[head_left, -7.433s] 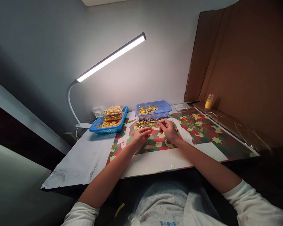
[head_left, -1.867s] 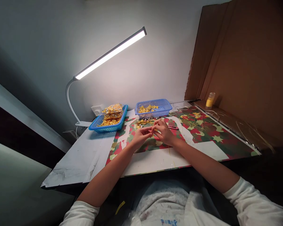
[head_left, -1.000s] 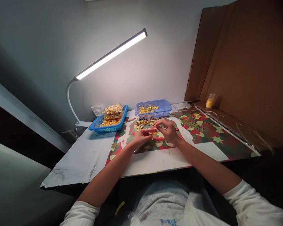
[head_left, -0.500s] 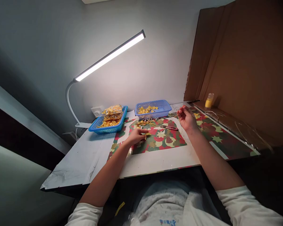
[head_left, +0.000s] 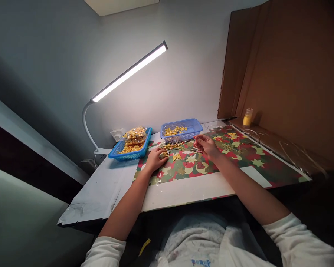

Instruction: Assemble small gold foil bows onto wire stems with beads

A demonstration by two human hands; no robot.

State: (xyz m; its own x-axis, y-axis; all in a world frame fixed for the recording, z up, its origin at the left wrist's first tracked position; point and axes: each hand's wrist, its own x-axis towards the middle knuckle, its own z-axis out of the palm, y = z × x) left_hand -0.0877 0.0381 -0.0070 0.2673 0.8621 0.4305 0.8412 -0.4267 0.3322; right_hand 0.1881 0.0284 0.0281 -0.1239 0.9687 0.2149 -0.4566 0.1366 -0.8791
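Note:
My left hand (head_left: 156, 159) rests on the patterned mat with its fingers curled over something small and gold-coloured that they mostly cover. Just right of it lies a yellow ribbon bow (head_left: 177, 157), apart from the fingers. Above the mat, my right hand (head_left: 207, 146) is closed in a pinch; what sits between thumb and fingers is too small to make out. A utility knife (head_left: 196, 150) lies partly behind that hand. Beyond the left hand is a bunch of gold twist ties (head_left: 174, 146), with small silvery pieces (head_left: 180, 142) behind it.
A blue basket (head_left: 128, 157) at left holds bagged and loose yellow bows. Another blue basket (head_left: 195, 129) stands at the back with more bows. Loose bows (head_left: 232, 136) lie right. A lamp (head_left: 130, 72) leans overhead; a yellow-filled bottle (head_left: 247, 118) stands by the cardboard (head_left: 284, 74).
My left hand has moved left and away from me, leaving the yellow bow uncovered on the mat. My right hand has come down and left, still pinched. The view has shifted slightly.

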